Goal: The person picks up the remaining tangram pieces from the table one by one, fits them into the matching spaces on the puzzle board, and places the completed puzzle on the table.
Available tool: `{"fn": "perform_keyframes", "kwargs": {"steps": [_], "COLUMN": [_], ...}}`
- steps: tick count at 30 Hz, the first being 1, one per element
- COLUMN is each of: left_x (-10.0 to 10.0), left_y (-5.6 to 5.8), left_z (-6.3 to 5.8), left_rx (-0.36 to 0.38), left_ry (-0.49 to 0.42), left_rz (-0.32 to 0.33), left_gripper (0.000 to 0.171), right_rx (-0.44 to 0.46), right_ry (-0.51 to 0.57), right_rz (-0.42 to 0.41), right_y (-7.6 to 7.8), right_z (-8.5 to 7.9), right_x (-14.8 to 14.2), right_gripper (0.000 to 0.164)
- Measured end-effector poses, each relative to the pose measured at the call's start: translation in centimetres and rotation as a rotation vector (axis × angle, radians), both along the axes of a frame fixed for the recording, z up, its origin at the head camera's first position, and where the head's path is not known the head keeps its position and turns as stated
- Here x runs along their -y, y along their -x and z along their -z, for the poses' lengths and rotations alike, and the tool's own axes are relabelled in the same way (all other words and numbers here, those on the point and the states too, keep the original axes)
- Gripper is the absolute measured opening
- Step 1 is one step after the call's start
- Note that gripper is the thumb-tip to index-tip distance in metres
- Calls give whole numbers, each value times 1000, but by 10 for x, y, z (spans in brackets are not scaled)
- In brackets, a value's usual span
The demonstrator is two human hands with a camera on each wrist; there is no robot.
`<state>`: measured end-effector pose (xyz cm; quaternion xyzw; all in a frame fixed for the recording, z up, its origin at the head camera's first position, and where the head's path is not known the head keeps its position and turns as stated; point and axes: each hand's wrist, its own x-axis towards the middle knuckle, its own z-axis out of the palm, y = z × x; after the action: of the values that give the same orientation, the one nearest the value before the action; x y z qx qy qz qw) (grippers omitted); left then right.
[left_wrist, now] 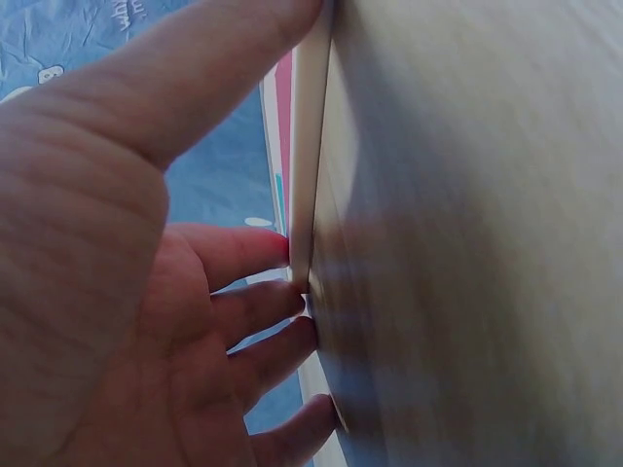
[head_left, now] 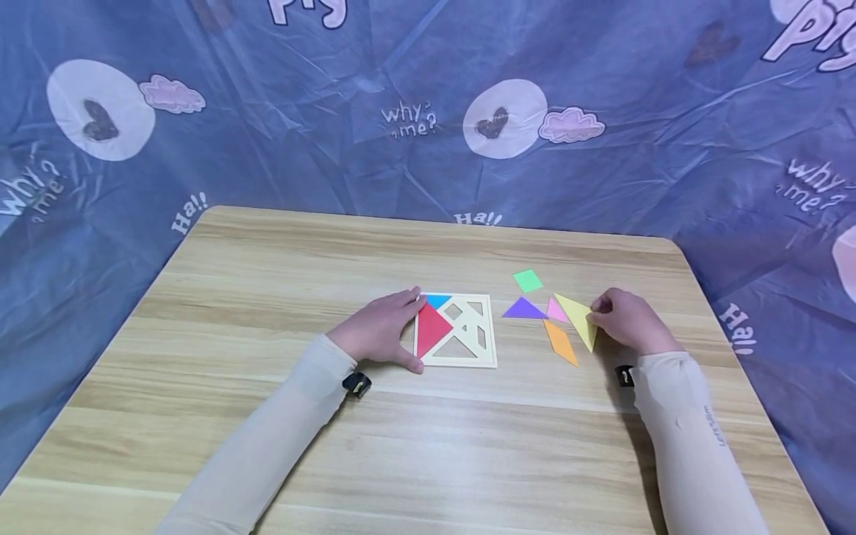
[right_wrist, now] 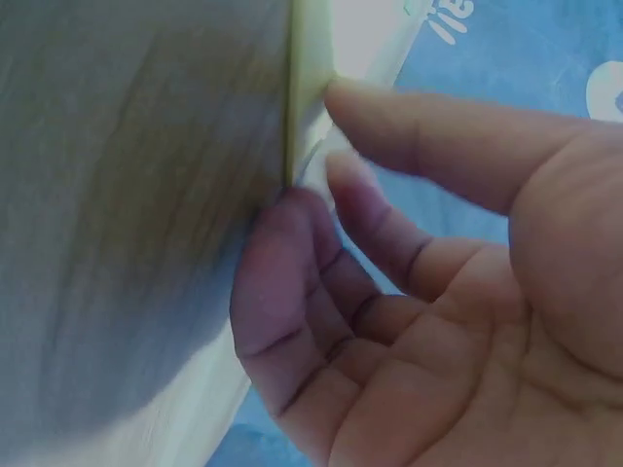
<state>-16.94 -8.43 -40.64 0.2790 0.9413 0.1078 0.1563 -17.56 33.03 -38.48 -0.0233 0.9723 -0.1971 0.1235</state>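
Note:
On the table lies a pale tangram board [head_left: 495, 343] with cut-out slots. A red triangle [head_left: 431, 331] and a blue triangle [head_left: 438, 300] sit in its left part. My left hand [head_left: 383, 327] grips the board's left side, the thumb by the near corner and the fingers by the far one. My right hand [head_left: 628, 321] pinches the right edge of a yellow triangle [head_left: 576, 318] between thumb and finger; in the right wrist view, the triangle [right_wrist: 310, 73] appears edge-on, down at the table surface.
Between board and right hand lie a purple triangle [head_left: 524, 309], a green square [head_left: 528, 280], a small pink triangle [head_left: 556, 310] and an orange parallelogram [head_left: 560, 342]. Wood-grain tabletop [head_left: 455, 453] surrounds them. A blue printed cloth [head_left: 321, 148] hangs behind the table.

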Motion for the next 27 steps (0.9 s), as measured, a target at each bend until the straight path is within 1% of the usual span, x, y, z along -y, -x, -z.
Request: {"fn": "perform_keyframes", "kwargs": {"steps": [1,3,6,8,9,11,14,16,18,21,23,25,27], "left_x": [0,0,0,0,-1,-1,-1,-1,-1,-1,-1,-1,-1], "left_y": [0,0,-1,-1,-2,-1,-1,-1,-1,-1,-1,-1,-2], "left_z": [0,1,1,1,1,1,0,0,0,-1,-1,-1,-1], "left_rx": [1,6,11,10,7,5,2,1,1,2,4,6,10], "left_ry": [0,1,3,6,5,4,2,3,4,4,4,4,2], "left_rz": [-3,-9,-11,-10,-7,-6,-4,-2,-1,2,1,0,-4], "left_gripper": [121,121,121,121,121,121,121,120,120,120,120,120,120], "right_rx": [-4,8,56,79,85,76,77,85,103,118,119,103,77], "right_ry": [-3,-17,-50,-72,-79,-90,-83,-70,-54,-40,-33,-28,-24], "right_rz": [3,12,-11,-40,-56,-73,-60,-39,-16,24,52,77,87], "right_y": [0,-1,-2,-3,-4,-5,-6,-6,-6,-7,-8,-9,-9], "right_z": [0,-1,-3,-4,-6,-6,-7,-6,-6,-7,-7,-8,-8], "right_x": [0,-1,0,2,4,7,9,9,9,8,8,7,7], "right_gripper": [32,36,57,67,67,59,45,42,47,62,69,71,68]}}
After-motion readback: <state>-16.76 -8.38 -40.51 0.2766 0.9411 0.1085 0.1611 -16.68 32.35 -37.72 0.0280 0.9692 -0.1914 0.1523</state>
